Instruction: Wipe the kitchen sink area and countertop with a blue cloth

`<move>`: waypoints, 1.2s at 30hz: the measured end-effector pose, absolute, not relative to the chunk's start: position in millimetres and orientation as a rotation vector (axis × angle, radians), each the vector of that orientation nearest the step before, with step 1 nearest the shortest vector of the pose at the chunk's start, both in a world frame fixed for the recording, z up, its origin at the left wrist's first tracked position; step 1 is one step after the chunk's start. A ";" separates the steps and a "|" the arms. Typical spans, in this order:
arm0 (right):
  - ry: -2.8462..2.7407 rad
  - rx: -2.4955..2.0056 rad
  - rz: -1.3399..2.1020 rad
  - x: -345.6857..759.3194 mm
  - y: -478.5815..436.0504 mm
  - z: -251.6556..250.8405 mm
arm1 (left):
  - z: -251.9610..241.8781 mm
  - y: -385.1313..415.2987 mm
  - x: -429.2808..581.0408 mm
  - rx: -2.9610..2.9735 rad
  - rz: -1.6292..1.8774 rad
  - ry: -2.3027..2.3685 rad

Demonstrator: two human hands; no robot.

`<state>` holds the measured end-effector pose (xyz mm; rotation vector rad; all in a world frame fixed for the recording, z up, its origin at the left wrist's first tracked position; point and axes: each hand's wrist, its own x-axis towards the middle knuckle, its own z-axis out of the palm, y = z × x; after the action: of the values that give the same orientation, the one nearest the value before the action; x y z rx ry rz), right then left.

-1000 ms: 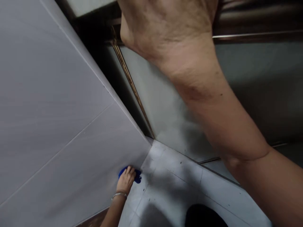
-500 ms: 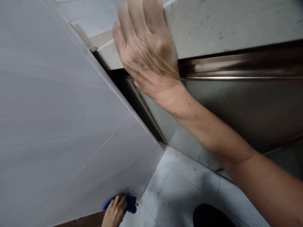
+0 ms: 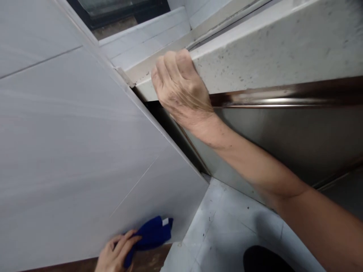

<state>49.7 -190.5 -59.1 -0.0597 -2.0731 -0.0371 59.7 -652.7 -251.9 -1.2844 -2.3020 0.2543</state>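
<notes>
We count two hands and one blue cloth (image 3: 151, 233): our right hand (image 3: 181, 90) grips the far counter edge (image 3: 269, 56), fingertips hidden; our left hand (image 3: 113, 257), partly cut off, pinches it against the left panel (image 3: 70, 151).

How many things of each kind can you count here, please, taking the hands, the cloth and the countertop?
Hands: 2 (left hand, right hand)
blue cloth: 1
stone countertop: 1
Total: 4
</notes>
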 end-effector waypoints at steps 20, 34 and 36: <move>-1.769 0.317 0.666 67.2 -266.8 -151.4 | -119.4 -620.6 12.8 -1.387 0.246 -1.788; -1.596 0.663 2.414 50.4 -439.2 -237.0 | -115.7 -621.3 17.1 -1.444 0.135 -1.748; -1.453 0.753 2.585 50.5 -442.1 -234.4 | -114.7 -620.0 17.7 -1.479 0.120 -1.759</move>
<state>50.5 -442.1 -234.4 0.7532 -1.4530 2.5850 17.7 -620.0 -114.7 -1.4787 -1.7589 0.1205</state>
